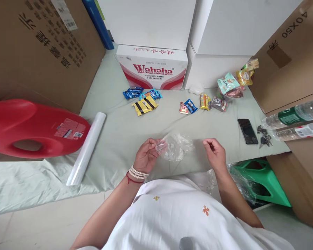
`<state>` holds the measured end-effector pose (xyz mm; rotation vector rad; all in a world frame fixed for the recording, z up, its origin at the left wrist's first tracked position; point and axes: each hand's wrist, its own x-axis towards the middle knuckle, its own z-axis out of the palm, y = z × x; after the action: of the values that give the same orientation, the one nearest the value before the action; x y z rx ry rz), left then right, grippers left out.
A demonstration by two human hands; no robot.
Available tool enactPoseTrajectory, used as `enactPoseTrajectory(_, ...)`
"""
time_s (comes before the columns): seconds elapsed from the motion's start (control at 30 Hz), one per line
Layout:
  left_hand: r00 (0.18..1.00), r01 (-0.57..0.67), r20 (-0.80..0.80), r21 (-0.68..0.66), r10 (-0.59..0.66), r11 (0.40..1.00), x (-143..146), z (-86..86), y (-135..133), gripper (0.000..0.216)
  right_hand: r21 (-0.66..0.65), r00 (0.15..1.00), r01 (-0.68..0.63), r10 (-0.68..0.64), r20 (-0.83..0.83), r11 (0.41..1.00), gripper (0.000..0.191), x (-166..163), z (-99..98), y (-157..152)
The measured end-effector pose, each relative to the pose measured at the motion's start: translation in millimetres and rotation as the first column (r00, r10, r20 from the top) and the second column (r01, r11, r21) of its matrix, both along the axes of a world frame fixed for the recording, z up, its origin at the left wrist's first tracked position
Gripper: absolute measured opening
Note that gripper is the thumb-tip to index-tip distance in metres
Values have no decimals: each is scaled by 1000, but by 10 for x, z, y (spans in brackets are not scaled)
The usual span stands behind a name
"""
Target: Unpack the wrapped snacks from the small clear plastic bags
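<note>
The left hand (pixel 146 155) pinches a clear bag (pixel 173 148), seemingly unfilled, over green cloth (pixel 114 139); I can't tell whether the curled right hand (pixel 216 154) holds anything. Yellow packets (pixel 145 105) lie beyond, outside it.

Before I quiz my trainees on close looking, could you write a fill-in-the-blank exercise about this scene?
The person's ____ hand holds the clear plastic bag.
The phone lies beside a bunch of ____.
The large jug is coloured ____.
The large brand name on the carton reads ____.

Missing words: left; keys; red; Wahaha.
</note>
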<state>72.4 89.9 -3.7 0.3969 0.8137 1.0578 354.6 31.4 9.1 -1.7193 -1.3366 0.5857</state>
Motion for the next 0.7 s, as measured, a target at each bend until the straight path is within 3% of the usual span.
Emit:
enactPoseTrajectory(0.07, 997, 37, -65, 109, -30, 993, -8, 72, -20, 10, 158, 989, -105, 87, 118, 982, 27, -103, 148, 193)
enactPoseTrajectory(0.13, 986, 120, -143, 238, -88, 964, -39, 157, -30, 10, 207, 931, -333, 285, 230, 920, 30, -218, 267, 413)
enactPoseTrajectory(0.2, 963, 238, -210, 360, -170, 902, -98, 254, -17, 12, 161, 785, -607, 556, 274, 778, 35, -318, 337, 632)
enactPoseTrajectory(0.27, 928, 361, -257, 452, -269, 816, -186, 351, 35, 16, 92, 574, -817, 784, 235, 570, 33, -396, 356, 813)
enactPoseTrajectory(0.33, 884, 466, -311, 507, -350, 726, -298, 425, 136, 21, 31, 415, -909, 897, 149, 415, 27, -454, 334, 924)
enactPoseTrajectory(0.37, 868, 493, -351, 519, -352, 698, -360, 445, 203, 23, -1, 387, -921, 917, 101, 389, 26, -478, 311, 949)
enactPoseTrajectory(0.4, 864, 489, -401, 522, -305, 699, -424, 448, 276, 24, -32, 397, -916, 916, 54, 399, 26, -499, 280, 954)
enactPoseTrajectory(0.43, 865, 446, -457, 515, -206, 732, -488, 433, 350, 24, -56, 445, -894, 895, 13, 445, 26, -519, 242, 942)
enactPoseTrajectory(0.5, 827, 223, -555, 466, 86, 856, -593, 352, 464, 25, -93, 625, -779, 779, -41, 620, 22, -561, 142, 883)
enactPoseTrajectory(0.57, 724, -93, -622, 342, 299, 935, -632, 226, 479, 34, -120, 823, -567, 564, -65, 815, 18, -619, 15, 803)
enactPoseTrajectory(0.63, 702, -262, -646, 159, 301, 952, -567, 97, 362, 43, -155, 941, -337, 328, -82, 929, 17, -707, -121, 723)
enactPoseTrajectory(0.7, 780, -190, -606, 5, 155, 982, -395, -4, 150, 51, -181, 980, -188, 171, -106, 965, 18, -824, -239, 650)
